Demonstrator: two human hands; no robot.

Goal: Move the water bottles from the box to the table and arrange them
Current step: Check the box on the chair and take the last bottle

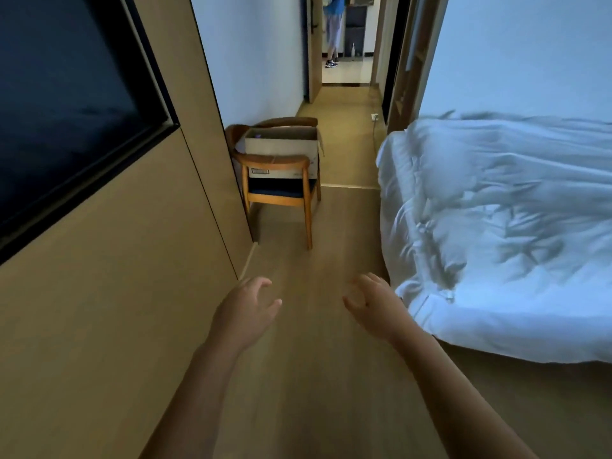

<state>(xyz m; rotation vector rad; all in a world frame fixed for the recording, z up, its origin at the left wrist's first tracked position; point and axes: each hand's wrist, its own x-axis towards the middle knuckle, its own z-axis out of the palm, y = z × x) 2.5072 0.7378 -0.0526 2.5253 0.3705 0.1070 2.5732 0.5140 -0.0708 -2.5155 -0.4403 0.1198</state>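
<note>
1. Reaching out low over the wooden floor (308, 359), both bare arms stretch forward side by side
2. Left hand (243, 309) is empty, fingers loosely curled and spread, thumb apart from the rest
3. Right hand (374, 308) mirrors it, empty too, fingers bent and parted, palm turned inward
4. Ahead, well apart from both hands, the box (281, 145) sits open on a wooden chair (281, 190) pushed against the left wall
5. Something pale and purple shows at the box's near left corner, too blurred to name; bottles inside can't be made out
6. Bed (496, 226) with rumpled white bedding fills the right side, just beside the right hand
7. Dark screen (66, 104) hangs on the left wall panel
8. Far down the hallway a person (332, 28) stands in a lit doorway, only partly in view
</note>
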